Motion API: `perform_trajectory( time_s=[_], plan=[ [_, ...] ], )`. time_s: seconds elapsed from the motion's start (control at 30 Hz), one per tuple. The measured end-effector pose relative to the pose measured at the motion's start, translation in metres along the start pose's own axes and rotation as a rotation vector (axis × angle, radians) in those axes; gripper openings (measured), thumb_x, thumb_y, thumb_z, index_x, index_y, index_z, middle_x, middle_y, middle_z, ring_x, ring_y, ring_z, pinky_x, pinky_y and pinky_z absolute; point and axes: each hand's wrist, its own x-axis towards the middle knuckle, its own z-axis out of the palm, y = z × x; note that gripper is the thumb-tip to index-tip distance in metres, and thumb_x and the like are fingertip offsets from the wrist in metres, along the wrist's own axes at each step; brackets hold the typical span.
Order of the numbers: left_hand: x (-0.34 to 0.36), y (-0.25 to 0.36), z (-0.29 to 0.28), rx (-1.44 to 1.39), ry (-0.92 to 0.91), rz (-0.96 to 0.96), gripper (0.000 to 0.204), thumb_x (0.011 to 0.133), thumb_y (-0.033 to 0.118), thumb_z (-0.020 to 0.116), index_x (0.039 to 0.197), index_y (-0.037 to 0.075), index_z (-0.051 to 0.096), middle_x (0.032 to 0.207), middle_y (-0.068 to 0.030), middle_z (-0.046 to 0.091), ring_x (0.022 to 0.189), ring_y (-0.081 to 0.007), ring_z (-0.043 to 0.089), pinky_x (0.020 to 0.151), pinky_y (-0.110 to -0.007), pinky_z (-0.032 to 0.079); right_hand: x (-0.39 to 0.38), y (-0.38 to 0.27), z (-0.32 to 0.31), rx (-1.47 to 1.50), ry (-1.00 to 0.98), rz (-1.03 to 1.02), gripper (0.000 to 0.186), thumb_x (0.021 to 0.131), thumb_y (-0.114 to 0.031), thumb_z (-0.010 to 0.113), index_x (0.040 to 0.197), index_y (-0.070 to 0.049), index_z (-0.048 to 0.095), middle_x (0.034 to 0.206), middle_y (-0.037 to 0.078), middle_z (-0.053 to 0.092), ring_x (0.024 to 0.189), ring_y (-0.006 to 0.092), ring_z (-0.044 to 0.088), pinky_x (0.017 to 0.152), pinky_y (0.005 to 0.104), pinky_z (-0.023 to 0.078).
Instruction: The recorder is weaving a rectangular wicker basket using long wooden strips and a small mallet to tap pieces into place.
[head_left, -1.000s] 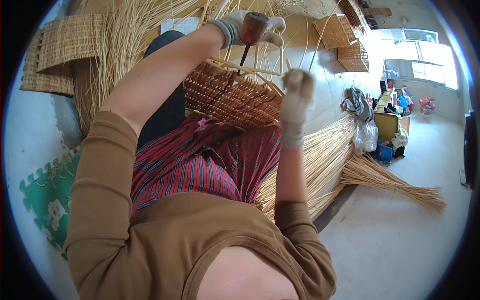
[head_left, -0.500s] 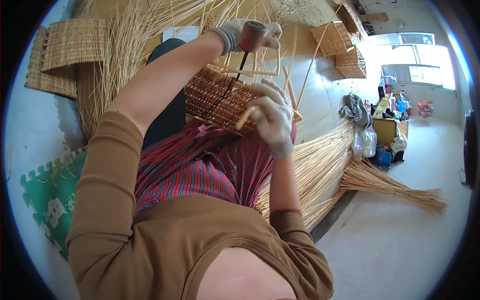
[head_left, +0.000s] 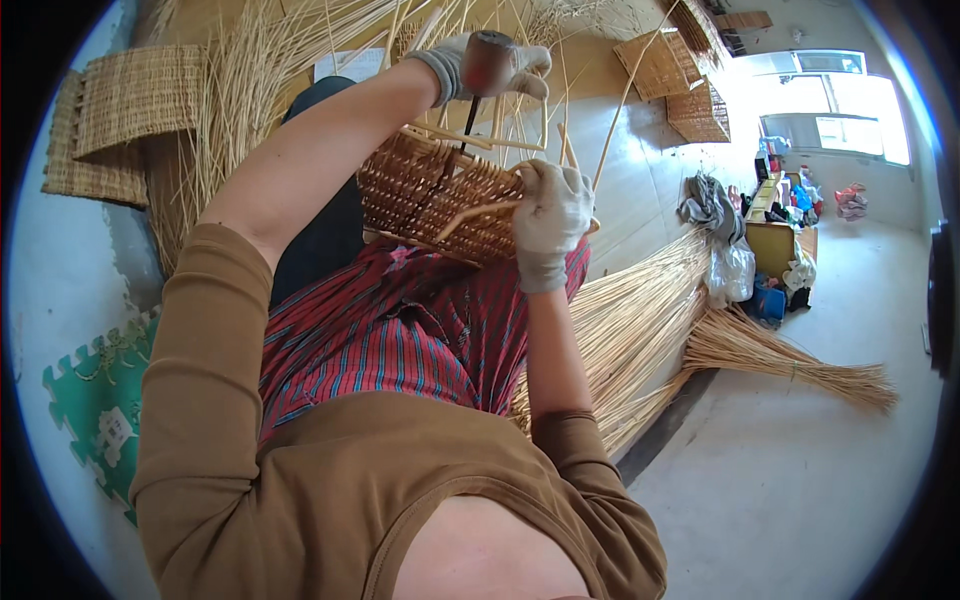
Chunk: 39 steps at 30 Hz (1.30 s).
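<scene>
A brown woven basket (head_left: 410, 200) rests over my lap on red striped cloth (head_left: 380, 340), with pale cane stakes rising from its rim. My left hand (head_left: 520, 72), in a light glove, is closed around an awl (head_left: 485, 65) with a reddish-brown handle. The awl's dark shaft points down to the basket's upper edge; its tip is hidden. My gloved right hand (head_left: 550, 210) is closed on a pale cane (head_left: 470, 213) at the basket's right end, with the cane's bent end lying across the weave. My left fingers are partly hidden by the handle.
Woven panels (head_left: 130, 110) and loose cane (head_left: 235, 140) lie at upper left, a green foam mat (head_left: 90, 400) at lower left. Cane bundles (head_left: 780, 355) spread to my right. Baskets (head_left: 660, 65) stand upper right; a cluttered cabinet (head_left: 775, 250) is near the window.
My right hand came in from the right to the basket with a cane and has shifted upward, turning that cane more level across the weave. The left hand and awl have moved slightly left.
</scene>
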Motion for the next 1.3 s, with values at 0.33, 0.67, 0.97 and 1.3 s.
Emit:
perform_trajectory(
  time_s=[0.33,0.67,0.97,1.3],
  plan=[
    [0.010,-0.008,-0.006,0.185,-0.041,-0.007,0.041,0.104,0.038,0.065,0.132,0.010,0.058,0.111,-0.0191,0.076,0.104,-0.0375,0.074,0.088,-0.045,0.055,-0.005,-0.003,0.032,-0.076,0.213,0.149,0.002,0.086,-0.017,0.074,0.086,-0.016,0.072,0.086,0.006,0.065,0.091,0.0314,0.062,0.092,0.0455,0.046],
    [-0.014,0.029,-0.009,-0.081,-0.114,0.054,0.055,0.102,0.062,0.059,0.132,0.016,0.057,0.097,-0.0170,0.073,0.087,-0.0387,0.071,0.079,-0.048,0.053,0.056,-0.001,-0.051,0.190,-0.925,0.321,0.052,0.100,-0.049,0.064,0.090,0.000,0.077,0.074,0.020,0.071,0.077,0.0374,0.073,0.075,0.0472,0.056],
    [-0.027,0.061,-0.022,0.110,-0.048,0.084,0.048,0.100,0.055,0.065,0.132,0.019,0.056,0.087,-0.0182,0.071,0.084,-0.0407,0.072,0.073,-0.050,0.053,0.030,0.016,-0.035,0.423,-0.923,0.667,0.032,0.090,-0.033,0.080,0.096,-0.001,0.081,0.075,0.012,0.073,0.070,0.0174,0.068,0.070,0.0365,0.054],
    [-0.027,0.058,-0.029,0.058,-0.145,-0.065,0.047,0.099,0.050,0.069,0.129,0.016,0.057,0.102,-0.0160,0.074,0.096,-0.0370,0.074,0.080,-0.046,0.056,0.057,0.027,-0.060,0.952,-0.882,0.810,0.031,0.096,-0.027,0.076,0.106,0.002,0.080,0.078,0.000,0.070,0.072,0.0072,0.060,0.066,0.0273,0.048]
  ],
)
